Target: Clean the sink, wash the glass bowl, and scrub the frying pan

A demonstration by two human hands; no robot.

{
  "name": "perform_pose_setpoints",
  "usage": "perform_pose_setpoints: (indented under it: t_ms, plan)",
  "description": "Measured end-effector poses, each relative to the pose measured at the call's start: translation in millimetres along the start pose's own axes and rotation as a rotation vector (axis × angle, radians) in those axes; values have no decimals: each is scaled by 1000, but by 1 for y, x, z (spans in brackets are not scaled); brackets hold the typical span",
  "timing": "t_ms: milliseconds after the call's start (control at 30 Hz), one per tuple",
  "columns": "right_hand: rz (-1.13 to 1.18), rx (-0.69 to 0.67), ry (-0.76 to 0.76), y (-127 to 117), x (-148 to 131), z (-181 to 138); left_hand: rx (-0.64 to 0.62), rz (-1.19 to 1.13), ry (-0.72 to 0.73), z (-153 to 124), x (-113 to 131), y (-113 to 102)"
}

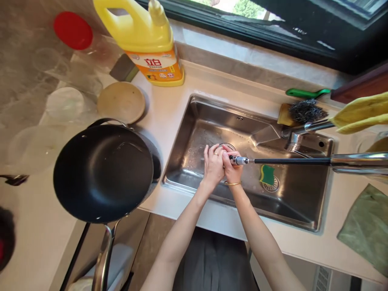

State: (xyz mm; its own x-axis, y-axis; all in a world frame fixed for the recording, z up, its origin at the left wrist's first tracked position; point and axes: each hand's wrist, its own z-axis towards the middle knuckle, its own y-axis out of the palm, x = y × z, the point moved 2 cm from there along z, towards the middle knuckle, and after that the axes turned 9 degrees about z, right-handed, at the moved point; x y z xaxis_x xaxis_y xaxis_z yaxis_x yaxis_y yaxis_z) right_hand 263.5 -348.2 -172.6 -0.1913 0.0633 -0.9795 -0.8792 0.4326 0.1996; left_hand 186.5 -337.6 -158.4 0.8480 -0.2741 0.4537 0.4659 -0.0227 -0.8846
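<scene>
Both hands meet over the stainless-steel sink [209,121]. My right hand [234,170] is closed around a silver-and-black pull-out faucet spray head [239,160], whose dark hose [291,161] runs to the chrome spout [357,163] at the right. My left hand [214,165], with a ring on one finger, presses against the right hand with its fingers bent; anything inside it is hidden. A round clear rim [228,146] shows just beyond the fingers; its kind is unclear. A green-and-yellow sponge [267,175] rests by the drain [272,184].
A black wok [103,173] stands on the left counter, its handle jutting over the front edge. Behind it are a wooden disc [121,102] and a yellow detergent jug [154,44]. Steel wool [307,110] and a green-handled brush [306,93] lie behind the faucet, a greenish cloth [366,230] at right.
</scene>
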Motion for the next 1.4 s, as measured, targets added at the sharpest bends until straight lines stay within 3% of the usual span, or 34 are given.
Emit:
perform_pose_setpoints:
  t_ms: [100, 200, 467, 633, 767, 900, 1067, 1267, 1400]
  plan:
    - [35, 20, -2, 10, -2, -1, 151, 77, -97, -7, -2, -9]
    - [51, 75, 7, 16, -4, -2, 208, 88, -116, -14, -3, -9]
    - [-46, 84, 22, 18, -8, -9, 169, 28, -73, -19, -9, -7]
    - [-48, -5, 29, 26, -6, 4, 108, 93, -205, -23, -12, -24]
    - [-27, 62, -55, 36, -3, 28, 8, 147, -292, -58, -22, -43]
    - [44, -45, -34, 42, -5, 29, -42, 111, -281, -105, -37, -51]
    - [34, -176, 112, 36, -19, -5, 41, 59, -343, -138, -62, -58]
    - [38, -192, 155, 27, -29, -18, 32, 33, -461, -139, -77, -67]
    - [-58, -219, 213, 2, -29, -22, -6, -29, -497, -138, -80, -68]
